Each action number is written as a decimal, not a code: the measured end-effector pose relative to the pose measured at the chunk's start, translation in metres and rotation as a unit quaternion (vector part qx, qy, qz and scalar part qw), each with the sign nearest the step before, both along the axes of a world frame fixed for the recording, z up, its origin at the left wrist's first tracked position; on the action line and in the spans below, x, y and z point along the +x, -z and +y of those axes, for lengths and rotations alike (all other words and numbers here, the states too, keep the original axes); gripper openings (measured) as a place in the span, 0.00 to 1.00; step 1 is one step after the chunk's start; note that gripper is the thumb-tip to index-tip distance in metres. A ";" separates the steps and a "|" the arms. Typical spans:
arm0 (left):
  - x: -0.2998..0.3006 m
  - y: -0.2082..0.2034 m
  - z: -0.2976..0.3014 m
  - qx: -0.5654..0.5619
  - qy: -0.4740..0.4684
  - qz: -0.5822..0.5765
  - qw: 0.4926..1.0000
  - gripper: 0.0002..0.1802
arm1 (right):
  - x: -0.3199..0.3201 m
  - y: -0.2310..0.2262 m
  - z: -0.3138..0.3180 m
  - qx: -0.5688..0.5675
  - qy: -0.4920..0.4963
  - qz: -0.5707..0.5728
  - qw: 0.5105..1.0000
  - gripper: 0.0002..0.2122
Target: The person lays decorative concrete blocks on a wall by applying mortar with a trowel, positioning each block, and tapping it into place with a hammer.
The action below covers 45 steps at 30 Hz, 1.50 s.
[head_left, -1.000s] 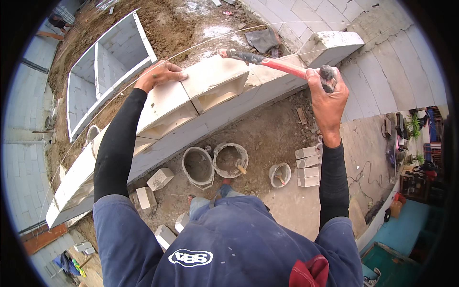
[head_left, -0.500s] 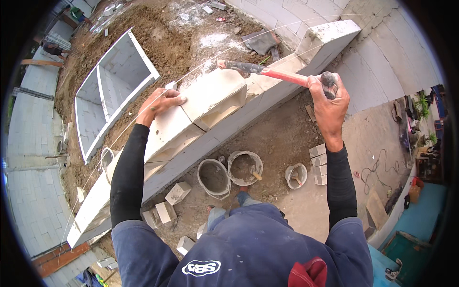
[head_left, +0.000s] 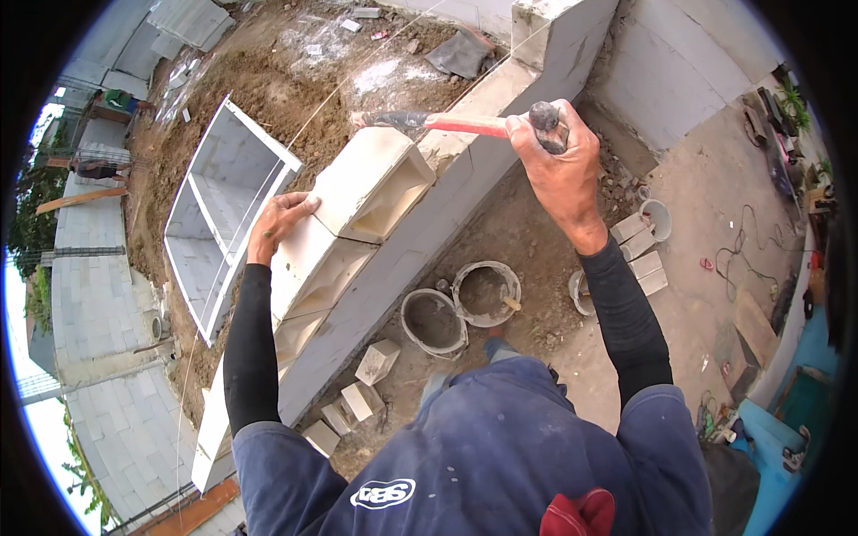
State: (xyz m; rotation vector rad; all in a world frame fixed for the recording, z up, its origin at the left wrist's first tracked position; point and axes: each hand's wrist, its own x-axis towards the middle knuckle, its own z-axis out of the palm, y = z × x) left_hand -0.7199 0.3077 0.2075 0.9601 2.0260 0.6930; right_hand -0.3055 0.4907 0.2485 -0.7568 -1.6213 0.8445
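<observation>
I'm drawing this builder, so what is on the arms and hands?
Both arms wear tight black sleeves down to the wrists, coming out from under a loose dark blue shirt. The left hand and right hand are bare: no gloves, rings or watch visible.

Both arms rise from the lower edge of the frame, each in a long dark sleeve that ends at the wrist.

The left arm runs nearly straight up the left-centre of the frame. The left hand (head_left: pixel 280 221) sits left of centre, palm down, fingers spread and lying flat, wrist bent slightly back.

The right arm climbs from the lower right and bends at the elbow, with the forearm leaning toward the upper middle. The right hand (head_left: pixel 559 161) is raised in the upper centre-right, closed in a tight fist, its knuckles turned upward.
</observation>
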 end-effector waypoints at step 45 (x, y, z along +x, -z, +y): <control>0.085 -0.004 0.040 -0.023 0.186 0.370 0.910 0.63 | 0.031 0.136 -0.012 -0.413 0.084 0.093 0.902 0.09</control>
